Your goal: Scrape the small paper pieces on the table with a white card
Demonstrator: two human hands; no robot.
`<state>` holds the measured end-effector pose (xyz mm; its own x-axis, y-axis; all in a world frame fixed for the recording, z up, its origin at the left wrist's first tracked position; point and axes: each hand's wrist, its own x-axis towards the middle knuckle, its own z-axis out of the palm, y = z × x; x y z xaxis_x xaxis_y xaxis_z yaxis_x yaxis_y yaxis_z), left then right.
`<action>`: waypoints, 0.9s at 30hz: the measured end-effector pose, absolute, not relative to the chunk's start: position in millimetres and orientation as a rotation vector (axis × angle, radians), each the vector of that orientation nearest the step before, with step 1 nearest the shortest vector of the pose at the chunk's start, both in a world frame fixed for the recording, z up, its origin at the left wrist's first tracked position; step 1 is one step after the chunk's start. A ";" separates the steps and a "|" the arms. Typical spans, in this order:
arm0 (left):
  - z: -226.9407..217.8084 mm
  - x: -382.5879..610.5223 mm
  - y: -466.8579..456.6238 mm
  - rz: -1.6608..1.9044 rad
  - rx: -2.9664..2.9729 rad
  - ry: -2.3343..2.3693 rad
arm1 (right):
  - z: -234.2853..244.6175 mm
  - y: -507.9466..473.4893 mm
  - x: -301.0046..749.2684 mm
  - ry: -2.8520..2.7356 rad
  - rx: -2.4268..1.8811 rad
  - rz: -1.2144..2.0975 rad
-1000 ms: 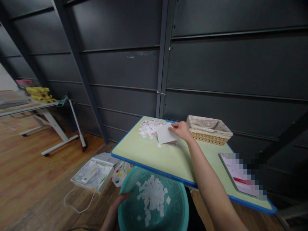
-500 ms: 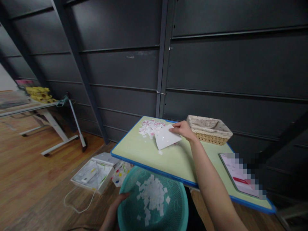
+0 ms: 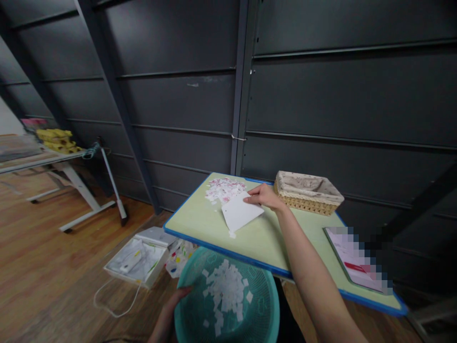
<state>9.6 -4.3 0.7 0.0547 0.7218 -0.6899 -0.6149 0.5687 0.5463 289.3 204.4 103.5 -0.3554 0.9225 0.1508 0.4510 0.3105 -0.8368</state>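
My right hand point(image 3: 263, 196) pinches a white card point(image 3: 241, 212) by its upper right edge, tilted low over the pale green tabletop point(image 3: 200, 220). At the card's lower edge lies a small white paper scrap point(image 3: 232, 235). Behind the card, a pile of paper scraps point(image 3: 223, 189), white with pink marks, is spread near the table's far left corner. My left hand point(image 3: 178, 297) grips the rim of a teal plastic basket point(image 3: 263, 305) below the front edge, thumb over the inside and other fingers hidden. White paper squares point(image 3: 228, 286) lie in that basket.
A cloth-lined wicker basket point(image 3: 309, 204) stands at the table's back right. A tablet point(image 3: 352, 262), partly pixelated, lies on the right side. An open white box point(image 3: 137, 257) with a cord sits on the floor at left. A dark panelled wall point(image 3: 178, 105) rises behind.
My right hand has drawn the card left and toward the table's front edge, and a scrap at its lower edge has shifted the same way. My left hand and the teal basket stay put.
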 end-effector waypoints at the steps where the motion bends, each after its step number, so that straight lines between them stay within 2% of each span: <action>1: 0.6 9.6 -4.7 1.011 0.124 1.136 | 103.2 203.9 287.1 -1.950 -1.190 1.006; 10: -3.2 5.9 -5.1 0.997 0.113 1.141 | 104.5 190.5 264.8 -1.914 -1.043 1.328; 12: -3.3 6.0 -5.2 1.006 0.115 1.133 | 101.7 195.9 266.8 -1.765 -1.043 1.235; 17: -7.7 3.9 -4.4 1.002 0.136 1.092 | 87.7 221.3 283.7 -1.408 -1.215 0.681; 22: -6.9 2.9 -4.7 0.995 0.137 1.099 | 81.6 226.1 286.4 -1.628 -1.371 0.358; 27: -5.8 4.9 -6.2 0.982 0.121 1.086 | 79.8 219.7 270.2 -1.765 -1.397 0.245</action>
<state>4.9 -6.2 -5.8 0.1070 0.7195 -0.6862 -0.6105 0.5923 0.5259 270.2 219.7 79.8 -0.0156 0.8716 0.4899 0.7050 0.3571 -0.6128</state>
